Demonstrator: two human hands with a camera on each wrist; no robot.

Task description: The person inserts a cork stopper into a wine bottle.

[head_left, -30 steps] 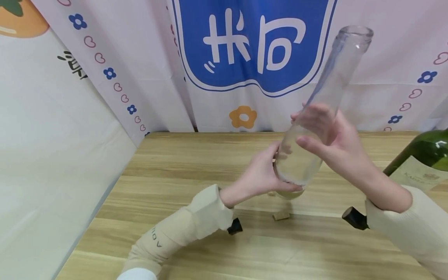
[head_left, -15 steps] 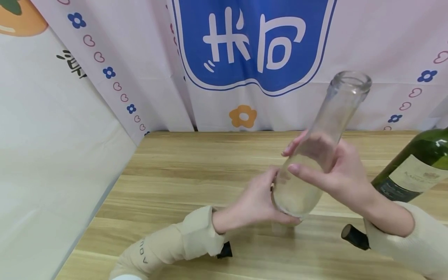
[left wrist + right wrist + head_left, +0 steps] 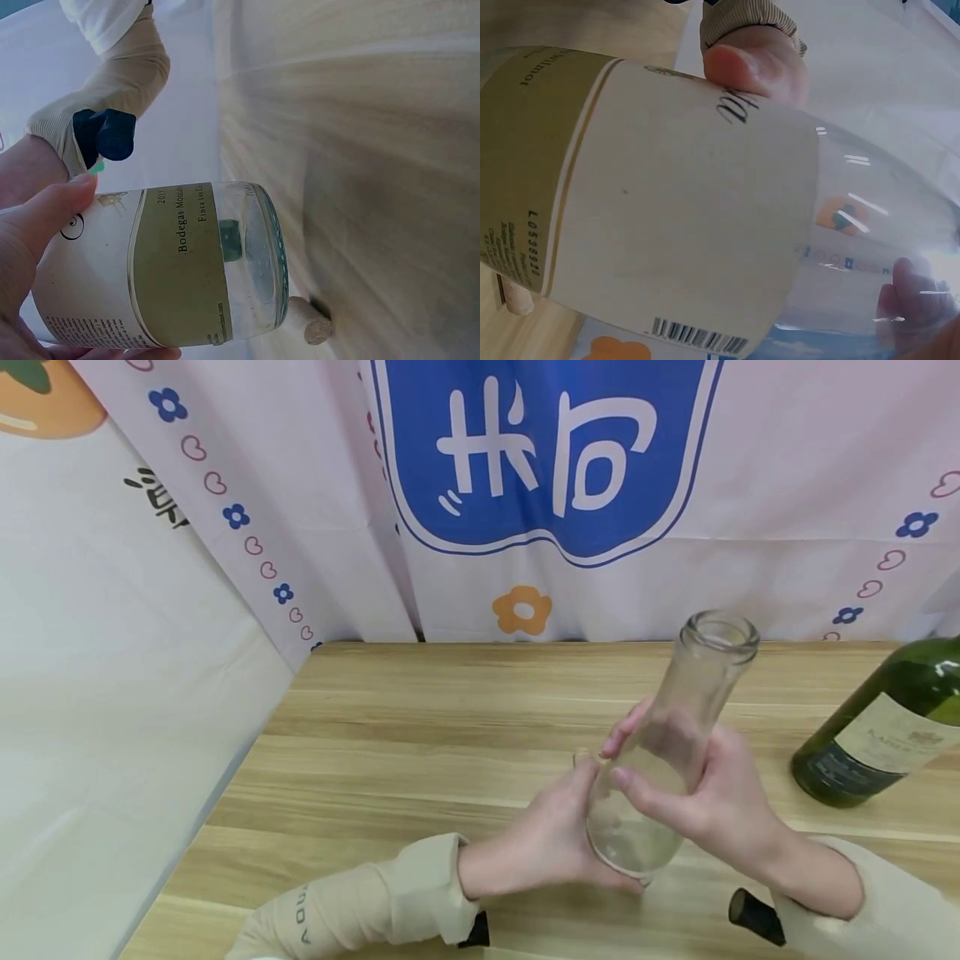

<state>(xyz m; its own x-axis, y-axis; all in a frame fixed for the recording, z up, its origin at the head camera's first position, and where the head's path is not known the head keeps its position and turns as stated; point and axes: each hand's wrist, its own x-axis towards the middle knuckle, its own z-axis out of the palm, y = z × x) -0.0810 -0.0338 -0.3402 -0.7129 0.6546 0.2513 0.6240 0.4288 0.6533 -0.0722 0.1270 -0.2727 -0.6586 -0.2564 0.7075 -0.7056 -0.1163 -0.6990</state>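
Note:
A clear glass wine bottle (image 3: 697,685) is held tilted over the table, its open mouth up and to the right in the head view. Low on the bottle, near its base, my left hand (image 3: 551,835) grips it from the left. My right hand (image 3: 723,802) wraps the upper body from the right, thumb across the near side. A white and tan label shows on the clear wine bottle (image 3: 180,262) in the left wrist view. A barcode is visible on this bottle's label (image 3: 697,335) in the right wrist view.
A green wine bottle (image 3: 862,735) with a cream and black label stands at the right. A small cork (image 3: 581,757) lies behind the left hand on the wooden table (image 3: 390,710). Printed fabric (image 3: 465,585) hangs along the back edge.
Both hands have brought the clear wine bottle down and nearer, its mouth dropping from high in the view to just above the table's back edge. The green wine bottle has stayed put.

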